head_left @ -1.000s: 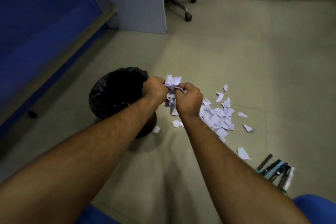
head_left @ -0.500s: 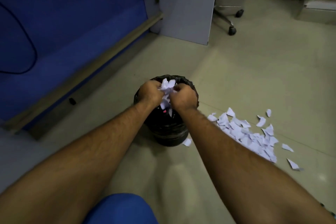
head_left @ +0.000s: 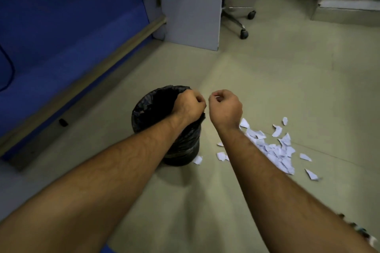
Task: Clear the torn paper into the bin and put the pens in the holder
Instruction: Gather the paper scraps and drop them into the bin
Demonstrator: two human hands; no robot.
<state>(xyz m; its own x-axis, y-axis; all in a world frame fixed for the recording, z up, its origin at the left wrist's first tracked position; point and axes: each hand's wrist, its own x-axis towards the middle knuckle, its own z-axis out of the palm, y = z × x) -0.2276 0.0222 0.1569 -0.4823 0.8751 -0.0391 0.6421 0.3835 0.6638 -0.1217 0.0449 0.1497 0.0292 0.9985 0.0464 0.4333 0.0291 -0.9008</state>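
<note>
A round bin (head_left: 152, 107) lined with a black bag stands on the floor at centre. My left hand (head_left: 190, 106) hangs over its right rim, fingers curled with no paper showing in it. My right hand (head_left: 225, 107) is just right of the bin, apart from the left, fingers curled and loosely closed, nothing visible in it. A heap of torn white paper (head_left: 275, 150) lies on the floor to the right of the bin, partly behind my right forearm. A few scraps (head_left: 221, 156) lie near the bin's foot. The pens (head_left: 362, 230) barely show at the lower right edge.
A blue partition wall (head_left: 61, 37) with a wooden skirting runs along the left. A grey panel (head_left: 191, 6) stands behind the bin, and an office chair base with castors (head_left: 243, 33) is beyond it. Beige floor spreads out around the bin.
Both hands carried a bunch of torn paper from beside the heap to above the bin. Now the paper is gone from them and the hands have moved apart.
</note>
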